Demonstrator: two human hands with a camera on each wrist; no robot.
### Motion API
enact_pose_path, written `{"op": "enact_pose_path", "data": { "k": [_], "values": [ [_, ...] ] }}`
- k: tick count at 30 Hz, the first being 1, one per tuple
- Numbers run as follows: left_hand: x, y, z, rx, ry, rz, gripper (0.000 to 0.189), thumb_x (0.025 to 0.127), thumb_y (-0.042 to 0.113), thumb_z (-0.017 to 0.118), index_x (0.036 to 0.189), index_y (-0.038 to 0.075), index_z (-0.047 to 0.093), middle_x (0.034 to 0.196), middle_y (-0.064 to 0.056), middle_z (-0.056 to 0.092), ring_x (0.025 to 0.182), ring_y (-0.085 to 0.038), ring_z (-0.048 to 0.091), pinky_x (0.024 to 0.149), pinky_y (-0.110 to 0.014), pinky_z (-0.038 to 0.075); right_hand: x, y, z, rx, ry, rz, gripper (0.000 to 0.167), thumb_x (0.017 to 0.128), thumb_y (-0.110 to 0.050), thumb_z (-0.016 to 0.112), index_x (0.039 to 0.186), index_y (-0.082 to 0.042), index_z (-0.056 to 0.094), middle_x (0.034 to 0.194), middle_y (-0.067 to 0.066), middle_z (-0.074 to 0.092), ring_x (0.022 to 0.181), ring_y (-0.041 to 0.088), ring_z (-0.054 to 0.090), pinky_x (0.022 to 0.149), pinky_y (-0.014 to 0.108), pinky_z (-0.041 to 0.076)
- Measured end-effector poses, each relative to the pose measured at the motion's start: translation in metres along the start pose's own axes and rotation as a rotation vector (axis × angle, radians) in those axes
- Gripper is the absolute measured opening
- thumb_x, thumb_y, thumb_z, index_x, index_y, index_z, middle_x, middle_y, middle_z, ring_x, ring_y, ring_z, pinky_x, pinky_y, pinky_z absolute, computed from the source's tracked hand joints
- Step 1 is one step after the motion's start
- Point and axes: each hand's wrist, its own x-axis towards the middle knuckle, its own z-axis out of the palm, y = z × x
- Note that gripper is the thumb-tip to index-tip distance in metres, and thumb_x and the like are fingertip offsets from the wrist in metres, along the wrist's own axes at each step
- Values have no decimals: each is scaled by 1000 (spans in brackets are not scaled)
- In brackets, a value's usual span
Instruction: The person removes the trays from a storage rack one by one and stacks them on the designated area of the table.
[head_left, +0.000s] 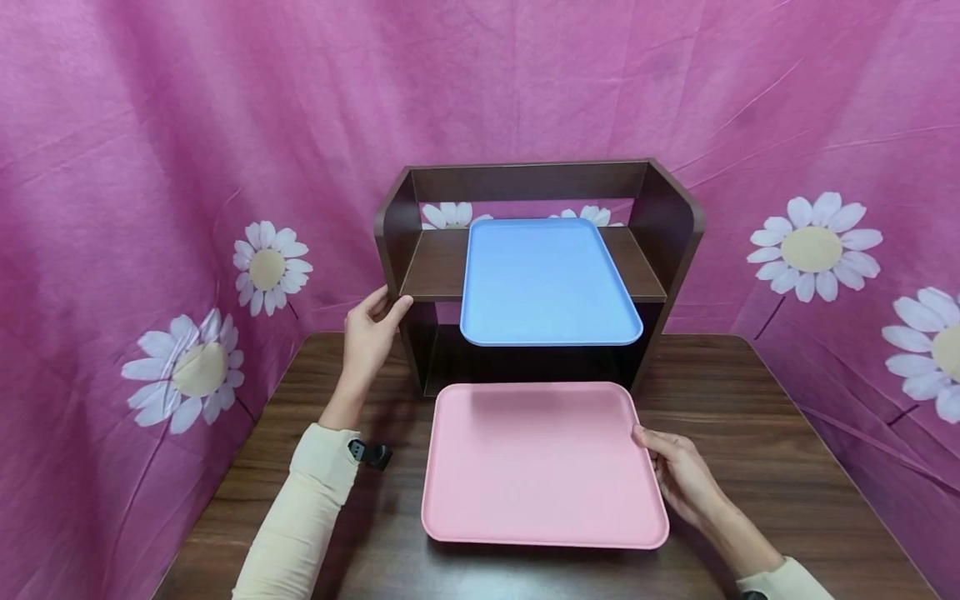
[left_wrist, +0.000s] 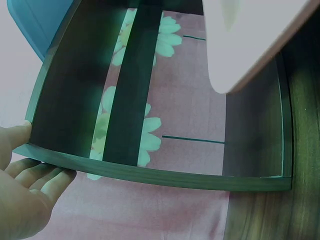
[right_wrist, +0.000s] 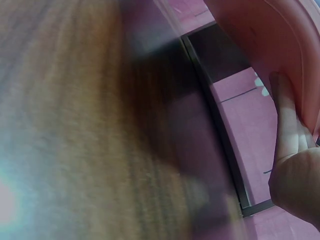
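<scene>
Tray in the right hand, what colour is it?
The tray is plain pink, seen best in the head view.

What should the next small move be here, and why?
Probably ease the pink tray forward into the lower compartment: the right hand holds it in front of that opening, the blue tray lies on the upper shelf, and the left hand grips the left side panel.
</scene>
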Motion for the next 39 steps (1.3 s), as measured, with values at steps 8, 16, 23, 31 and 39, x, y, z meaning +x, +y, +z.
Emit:
{"op": "enact_pose_path", "data": {
  "k": [8, 16, 23, 31, 39],
  "values": [
    [-1, -1, 0, -17, 0, 3, 52, 99, 27, 79, 144, 3, 66, 135, -20, 73, 80, 1, 66, 65, -14, 56, -4, 10, -1, 9, -20, 29, 42, 117, -13, 39, 98, -16, 76, 89, -3, 80, 79, 7, 76, 69, 24, 65],
    [1, -3, -1, -31, -17, -24, 56, 99, 31, 80, 146, 5, 65, 139, -17, 71, 99, 2, 68, 71, -13, 59, -5, 20, 1, -35, 2, 61, 39, 116, -14, 42, 94, -19, 74, 85, -6, 79, 75, 5, 74, 64, 20, 62],
    [2, -4, -1, -25, -14, -21, 56, 99, 31, 80, 145, 5, 65, 138, -17, 71, 105, -7, 70, 70, -13, 59, -3, 25, 0, -76, 16, 74, 37, 115, -15, 44, 91, -19, 72, 82, -8, 76, 72, 4, 71, 62, 19, 61],
    [2, -4, 0, -28, -13, -22, 56, 99, 30, 80, 146, 4, 64, 138, -18, 72, 92, 3, 68, 68, -15, 58, -2, 24, 7, -252, 149, 148, 28, 113, -21, 51, 96, -11, 71, 76, -8, 72, 69, 5, 68, 63, 25, 62],
    [2, -5, -1, -22, -16, -18, 56, 99, 32, 80, 145, 5, 65, 137, -17, 72, 90, 4, 67, 71, -19, 61, 1, 23, 17, -710, 338, 142, 37, 106, -20, 61, 117, 14, 71, 72, 4, 70, 62, 17, 68, 56, 34, 63]
  ]
}}
